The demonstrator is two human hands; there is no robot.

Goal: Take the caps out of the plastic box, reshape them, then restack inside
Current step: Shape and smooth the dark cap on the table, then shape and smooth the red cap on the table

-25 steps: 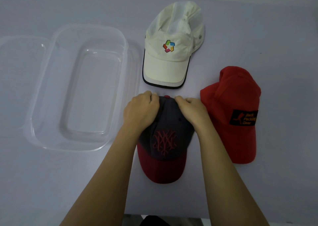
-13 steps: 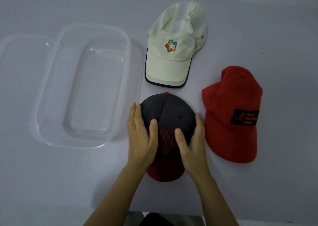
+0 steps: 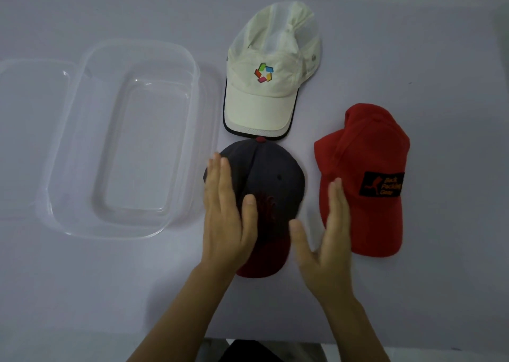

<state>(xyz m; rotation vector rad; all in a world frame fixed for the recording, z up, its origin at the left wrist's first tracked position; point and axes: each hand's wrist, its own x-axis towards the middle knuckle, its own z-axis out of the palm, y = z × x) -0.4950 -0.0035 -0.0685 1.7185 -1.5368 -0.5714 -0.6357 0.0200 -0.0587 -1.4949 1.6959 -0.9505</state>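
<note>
Left hand (image 3: 225, 218) lies flat, fingers straight, on the navy cap (image 3: 275, 177), which sits on the table (image 3: 82, 293) beside the box (image 3: 143, 147); right hand (image 3: 325, 240) is spread just beside it. Uneven pressing could crease it.

Partly hidden: dark cap (image 3: 272, 174) emblem, under left hand (image 3: 225, 224); right hand (image 3: 327, 246) blurred.

My clear plastic box (image 3: 143, 152) stands open at the left of the counter (image 3: 440, 58), and all three caps lie outside it to its right, crowns far and brims toward me. The cream cap (image 3: 271, 75) with a coloured logo lies farthest, its brim edge just beside the top button of the navy cap (image 3: 275, 174), whose brim is red. The red cap (image 3: 366, 152) with a black patch lies at the right, close beside the navy one but apart.
</note>
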